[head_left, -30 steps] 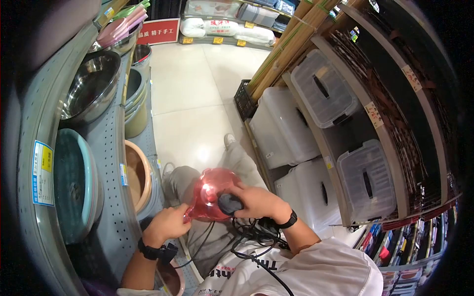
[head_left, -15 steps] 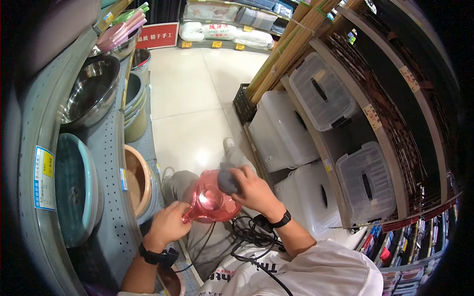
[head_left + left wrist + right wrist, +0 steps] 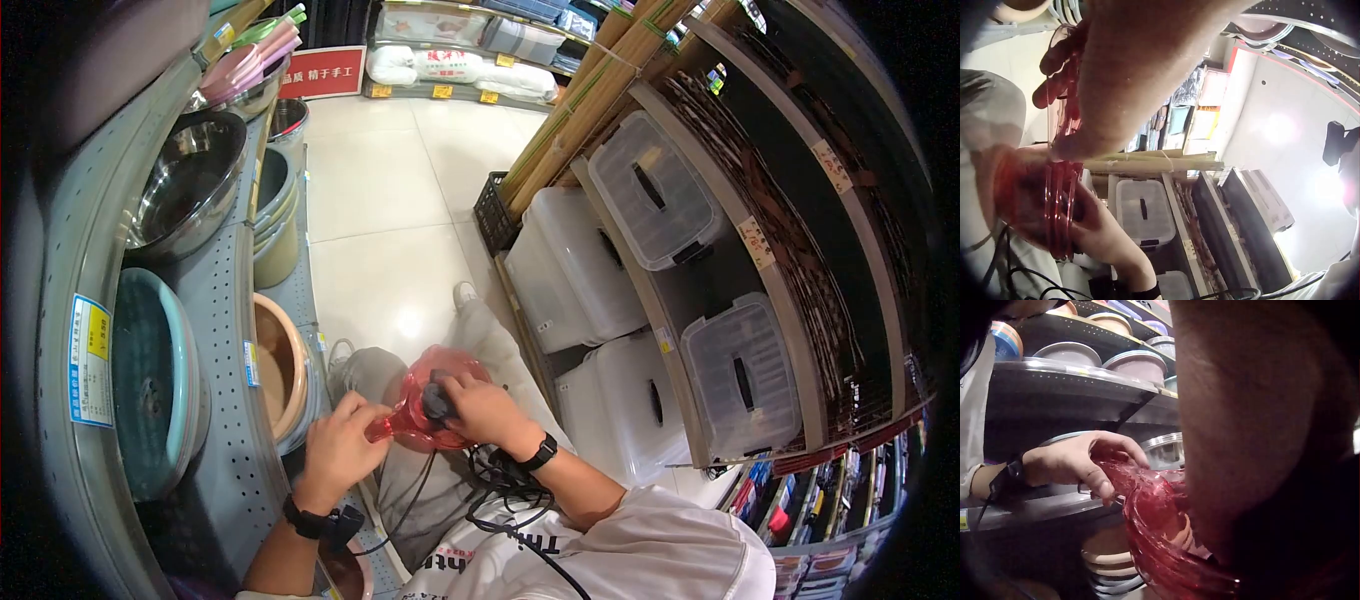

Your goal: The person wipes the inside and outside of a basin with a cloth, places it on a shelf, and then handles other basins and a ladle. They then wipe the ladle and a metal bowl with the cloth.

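Note:
A see-through red plastic water ladle (image 3: 412,382) is held over the person's lap, its bowl facing up. My left hand (image 3: 345,448) pinches the short handle between thumb and fingers, as the right wrist view also shows around the ladle (image 3: 1150,509). Inside the bowl, my right hand (image 3: 488,412) grips a crumpled dark grey cloth (image 3: 437,402) against the plastic. Through the red wall of the ladle (image 3: 1063,200), the left wrist view shows the right hand's fingers. The cloth is hidden in both wrist views.
On the left, a shelf holds a teal basin (image 3: 150,385), steel bowls (image 3: 190,185) and a stack of peach and blue basins (image 3: 280,360). Clear lidded boxes (image 3: 745,375) and bamboo poles (image 3: 590,110) stand to the right. Black cables (image 3: 510,500) hang at the waist.
The right hand with the cloth has gone from the bowl's right side up to its far rim, then back left and down into the bowl near the handle. The left hand keeps hold of the handle.

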`<action>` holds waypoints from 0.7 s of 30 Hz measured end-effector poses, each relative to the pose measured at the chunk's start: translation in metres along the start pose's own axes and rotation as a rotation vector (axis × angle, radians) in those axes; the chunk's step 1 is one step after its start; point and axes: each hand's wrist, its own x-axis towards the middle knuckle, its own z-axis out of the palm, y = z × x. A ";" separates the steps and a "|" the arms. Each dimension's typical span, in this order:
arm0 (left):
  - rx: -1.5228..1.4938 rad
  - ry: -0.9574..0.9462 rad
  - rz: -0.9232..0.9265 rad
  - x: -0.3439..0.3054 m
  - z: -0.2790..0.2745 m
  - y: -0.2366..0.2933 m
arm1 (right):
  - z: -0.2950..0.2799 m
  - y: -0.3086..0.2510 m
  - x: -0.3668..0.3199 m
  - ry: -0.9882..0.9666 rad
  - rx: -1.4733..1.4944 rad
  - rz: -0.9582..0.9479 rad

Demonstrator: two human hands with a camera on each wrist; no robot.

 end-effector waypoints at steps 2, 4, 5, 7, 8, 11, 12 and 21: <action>-0.036 0.006 -0.002 0.002 -0.002 0.002 | 0.002 -0.001 0.001 -0.023 0.011 0.021; -0.070 0.015 -0.002 0.002 -0.005 0.003 | 0.006 0.002 0.003 -0.024 0.022 0.003; -0.064 -0.013 0.021 0.002 -0.007 0.003 | 0.006 0.002 0.003 -0.023 0.021 0.001; -0.059 -0.039 0.045 0.002 -0.008 0.003 | 0.005 0.003 0.002 -0.033 0.048 -0.004; -0.072 -0.035 0.052 0.002 -0.009 0.003 | 0.002 0.001 0.001 -0.030 0.046 -0.006; -0.104 -0.011 0.034 0.004 -0.010 0.007 | -0.004 -0.005 -0.002 -0.052 0.062 -0.044; -0.124 0.003 0.009 0.004 -0.010 0.009 | -0.001 -0.005 -0.003 -0.044 0.105 -0.082; -0.192 -0.010 -0.055 0.005 -0.003 0.002 | -0.021 -0.010 -0.004 0.055 0.287 -0.051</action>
